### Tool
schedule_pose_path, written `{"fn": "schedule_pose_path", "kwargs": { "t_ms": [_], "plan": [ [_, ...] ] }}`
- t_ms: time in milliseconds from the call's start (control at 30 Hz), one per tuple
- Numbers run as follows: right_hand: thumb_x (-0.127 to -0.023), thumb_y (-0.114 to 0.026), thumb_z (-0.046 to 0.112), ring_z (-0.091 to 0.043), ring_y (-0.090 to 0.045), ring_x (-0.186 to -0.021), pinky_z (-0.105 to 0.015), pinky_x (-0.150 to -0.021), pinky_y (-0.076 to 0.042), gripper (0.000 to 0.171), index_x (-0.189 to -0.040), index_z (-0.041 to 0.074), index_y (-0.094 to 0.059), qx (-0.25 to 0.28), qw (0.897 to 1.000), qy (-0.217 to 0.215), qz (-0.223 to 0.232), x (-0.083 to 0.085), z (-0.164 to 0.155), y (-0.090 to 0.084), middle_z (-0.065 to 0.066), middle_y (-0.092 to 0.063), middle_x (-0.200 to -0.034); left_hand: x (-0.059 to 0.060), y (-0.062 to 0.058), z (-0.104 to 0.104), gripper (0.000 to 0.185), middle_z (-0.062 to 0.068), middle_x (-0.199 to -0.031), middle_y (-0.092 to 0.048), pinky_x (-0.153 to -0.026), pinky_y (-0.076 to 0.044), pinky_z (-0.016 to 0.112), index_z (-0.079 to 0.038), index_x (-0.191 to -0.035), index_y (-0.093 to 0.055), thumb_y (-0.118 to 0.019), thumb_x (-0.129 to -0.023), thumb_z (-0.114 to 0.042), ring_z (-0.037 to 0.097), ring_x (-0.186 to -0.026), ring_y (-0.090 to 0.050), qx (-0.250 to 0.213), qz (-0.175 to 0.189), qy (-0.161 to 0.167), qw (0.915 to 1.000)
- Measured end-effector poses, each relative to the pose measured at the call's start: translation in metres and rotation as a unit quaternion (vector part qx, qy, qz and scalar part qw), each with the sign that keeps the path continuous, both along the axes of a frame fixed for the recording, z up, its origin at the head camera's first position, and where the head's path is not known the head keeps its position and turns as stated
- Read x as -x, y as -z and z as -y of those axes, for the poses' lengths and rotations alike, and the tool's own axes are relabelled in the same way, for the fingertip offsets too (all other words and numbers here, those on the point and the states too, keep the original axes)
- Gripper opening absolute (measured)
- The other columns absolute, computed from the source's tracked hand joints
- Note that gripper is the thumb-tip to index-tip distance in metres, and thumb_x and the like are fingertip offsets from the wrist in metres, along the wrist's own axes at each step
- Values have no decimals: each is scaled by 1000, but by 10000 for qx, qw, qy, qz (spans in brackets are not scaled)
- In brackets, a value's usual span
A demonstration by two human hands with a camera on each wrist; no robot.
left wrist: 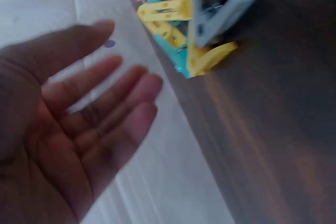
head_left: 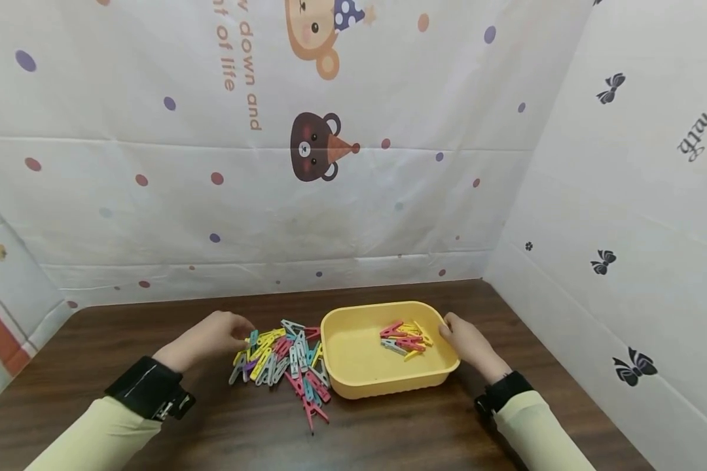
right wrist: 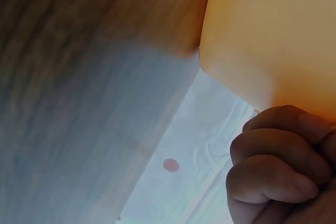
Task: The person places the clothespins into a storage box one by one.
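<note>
A dark wooden table [head_left: 124, 340] is enclosed on three sides by white printed sheeting [head_left: 153, 216], by which the working area is kept plain and closed off. Toward the right of the table a yellow plastic tray [head_left: 359, 383] is set, placed just beside the pile so that the distance between the two is short. The tray is steadied at its far right corner by the right hand [head_left: 468, 347]; in the right wrist view the fingers [right wrist: 273, 179] are seen curled against the yellow wall [right wrist: 262, 35], so the rim appears to be gripped, probably to keep the light tray from sliding.

Just left of the tray, and touching its left wall, a loose pile of coloured clothespins [head_left: 283, 363] is heaped on the wood: yellow, pink, grey, teal and purple ones lie crossed over one another. A smaller cluster of pegs [head_left: 405, 339], mostly pink and yellow, is gathered inside the tray near its far right corner.

The left hand [head_left: 209, 337] is held at the left edge of the pile. In the left wrist view its fingers [left wrist: 105, 108] are shown extended and relaxed with the palm exposed, nothing being held; the nearest pegs [left wrist: 202, 30] lie just beyond the fingertips, apart from them.
</note>
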State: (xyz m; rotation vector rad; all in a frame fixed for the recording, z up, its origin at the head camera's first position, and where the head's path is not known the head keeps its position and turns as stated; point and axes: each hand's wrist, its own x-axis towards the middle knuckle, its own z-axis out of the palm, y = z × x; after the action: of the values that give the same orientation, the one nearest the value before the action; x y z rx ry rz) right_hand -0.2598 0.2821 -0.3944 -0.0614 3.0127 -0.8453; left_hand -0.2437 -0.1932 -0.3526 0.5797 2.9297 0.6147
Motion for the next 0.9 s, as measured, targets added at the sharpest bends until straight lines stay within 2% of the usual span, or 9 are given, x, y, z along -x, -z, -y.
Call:
{"fn": "schedule_pose_path", "kwargs": {
  "t_ms": [167, 267, 467, 633, 900],
  "plan": [
    [-107, -46, 18, -17, -50, -63, -28, -56, -40, 21, -104, -2, -52, -9, 10000, 59, 23, 1, 0, -3, -7, -48, -75, -10, 8, 8, 33, 8, -92, -74, -72, -58, 39, 5, -107, -73, -82, -82, -15, 19, -81, -66, -52, 113, -422, 9990],
    [-107, -46, 18, -17, -51, -64, -28, -57, -41, 22, -106, -3, -52, -7, 10000, 72, 55, 1, 0, -5, -8, -49, -76, -14, 14, 6, 37, 7, -87, -73, -67, -54, 35, 5, -107, -74, -85, -80, -18, 16, -76, -61, -32, 206, -538, 9983],
    [-107, -46, 18, -17, -51, -65, -27, -57, -40, 22, -106, -3, -52, 9, 9999, 58, 102, 1, 0, -6, -7, -49, -76, -19, 22, -4, 42, 14, -96, -75, -74, -57, 42, 8, -104, -73, -88, -77, -22, 19, -80, -63, 227, 64, -803, 9965],
    [-107, -46, 18, -17, -51, -64, -26, -57, -41, 22, -106, -3, -52, 56, 9998, 55, 184, 0, 1, -5, -7, -49, -76, -22, 26, -9, 38, 9, -89, -71, -67, -51, 35, 6, -97, -74, -88, -78, -23, 18, -74, -55, 338, 169, -967, 9946],
    [-107, -46, 18, -17, -51, -64, -27, -56, -41, 22, -105, -3, -52, 73, 9999, 42, 148, -2, 2, -4, -7, -49, -75, -24, 30, -12, 44, 13, -92, -72, -68, -52, 35, 9, -104, -73, -87, -79, -24, 18, -73, -56, 313, 311, -1136, 9925]
  ]
}}
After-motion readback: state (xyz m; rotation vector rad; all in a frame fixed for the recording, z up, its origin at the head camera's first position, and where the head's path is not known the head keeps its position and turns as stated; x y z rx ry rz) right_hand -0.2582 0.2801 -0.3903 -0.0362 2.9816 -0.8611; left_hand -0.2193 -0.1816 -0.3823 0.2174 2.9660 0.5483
